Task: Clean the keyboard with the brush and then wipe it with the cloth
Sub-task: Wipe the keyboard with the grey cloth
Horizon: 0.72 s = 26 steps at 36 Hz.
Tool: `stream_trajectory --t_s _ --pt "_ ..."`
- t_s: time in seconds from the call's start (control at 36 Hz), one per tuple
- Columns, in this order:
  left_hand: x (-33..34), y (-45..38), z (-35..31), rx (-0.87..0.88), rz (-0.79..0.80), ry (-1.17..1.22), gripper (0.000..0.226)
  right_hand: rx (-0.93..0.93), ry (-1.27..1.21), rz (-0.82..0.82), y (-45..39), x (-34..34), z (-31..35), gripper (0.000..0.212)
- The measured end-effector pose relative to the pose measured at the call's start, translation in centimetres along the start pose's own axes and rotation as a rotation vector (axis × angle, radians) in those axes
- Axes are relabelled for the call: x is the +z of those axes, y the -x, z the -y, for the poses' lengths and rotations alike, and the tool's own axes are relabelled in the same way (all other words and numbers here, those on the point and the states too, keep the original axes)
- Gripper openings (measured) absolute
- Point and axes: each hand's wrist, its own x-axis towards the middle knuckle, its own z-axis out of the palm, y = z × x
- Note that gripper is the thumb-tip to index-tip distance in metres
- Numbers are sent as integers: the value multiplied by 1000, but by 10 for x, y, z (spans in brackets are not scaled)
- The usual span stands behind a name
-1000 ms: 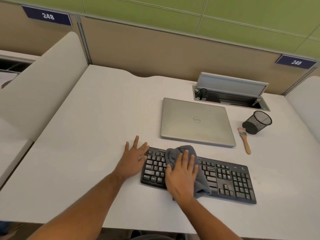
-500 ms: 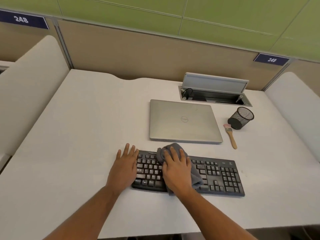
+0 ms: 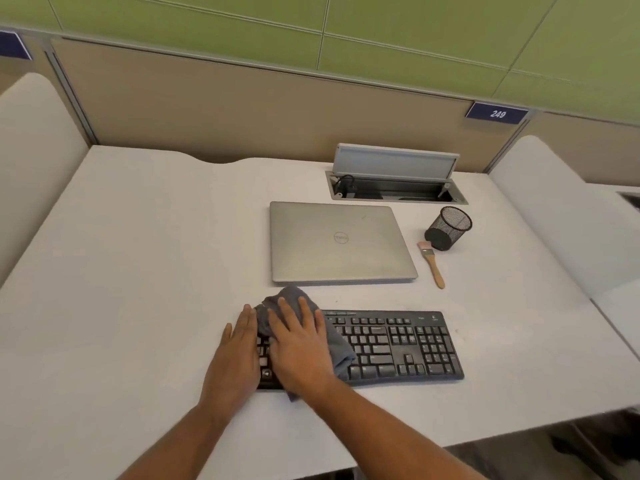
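Keyboard [image 3: 391, 344]: black, lies flat near front edge of white desk [image 3: 138, 271], long axis running left–right; its left end is covered by cloth and both hands. Cloth [image 3: 294, 299]: grey, bunched, spread over left third of keys, one fold hanging past the front edge. Right hand [image 3: 299, 344]: palm down, fingers extended and slightly spread, pressing flat on cloth, not curled round it. Left hand [image 3: 239, 355]: flat, fingers together, resting on keyboard's left end w/ fingertips touching cloth edge; grasps nothing. Brush [image 3: 432, 263]: wooden handle, pale bristles, lies on desk well apart from keyboard, to right of laptop, bristle end just beside pen cup. Laptop [image 3: 339, 242]: silver, lid closed, behind keyboard. Pen cup [image 3: 449, 227]: black mesh, tilted, near back right. Cable box [image 3: 394, 181]: recessed in desk behind laptop, lid raised. Partition sign [image 3: 497, 114]: reads 249.
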Motion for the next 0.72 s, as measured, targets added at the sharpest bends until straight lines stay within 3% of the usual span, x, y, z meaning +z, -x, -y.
stream_trajectory --t_s 0.17,0.33,0.42,0.56,0.72 --pt "1 -2 -1 31 -36 -84 66 286 -29 -46 1 -14 -39 54" --pt "6 -1 7 61 1 -116 68 97 -71 5 3 4 21 61" --pt "5 0 6 40 14 -76 67 46 -72 10 10 6 20 61" --pt "2 0 5 0 -17 -23 65 14 47 18 33 -13 -48 56" --pt "1 1 1 3 -23 7 66 343 22 -70 59 -39 -146 57"
